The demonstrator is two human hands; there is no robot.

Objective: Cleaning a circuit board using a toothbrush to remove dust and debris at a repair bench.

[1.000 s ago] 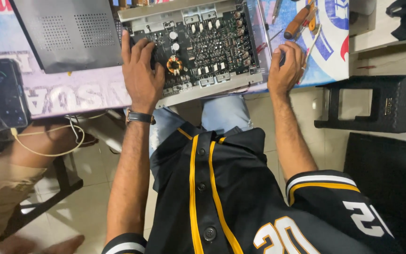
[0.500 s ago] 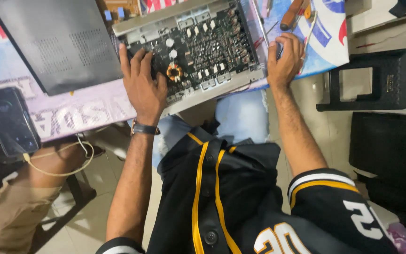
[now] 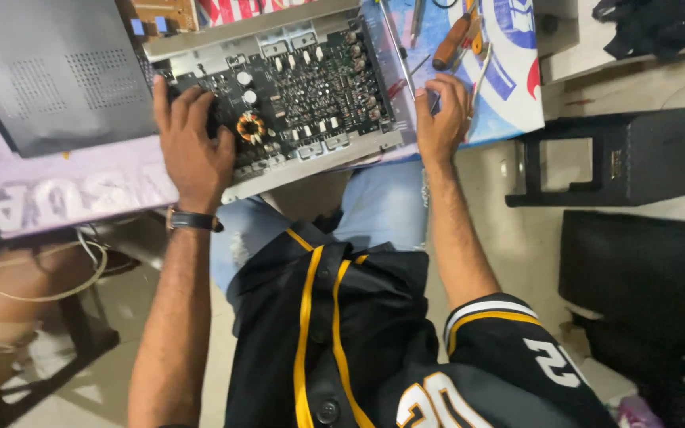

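— Amplifier chassis (image 3: 279, 87), opened up, is lying at the near edge of the bench, partly overhanging toward the person's knees. Its circuit board (image 3: 303, 79) is showing fully, copper coil (image 3: 250, 127) near the left end.

— What are the hands doing?

— Left hand (image 3: 192, 147) is lying on the board's left end, fingers spread and curled over the components, gripping nothing that I can make out. Right hand (image 3: 440, 119) is sitting just beside the chassis's right end, fingers bunched around a thin tool (image 3: 435, 101); the tip is too small to tell.

— How far along is the work looking?

— The dark perforated cover (image 3: 49, 71) is lying off to the left, so opening up seems done. I'd judge the board work itself is only beginning; nothing looks removed.

— And the surroundings?

— A printed banner (image 3: 501, 87) is covering the bench. An orange-handled screwdriver (image 3: 451, 41) is lying on it beyond the right hand. To the right a black speaker box (image 3: 636, 154) is standing on a pale tiled floor (image 3: 469, 206).
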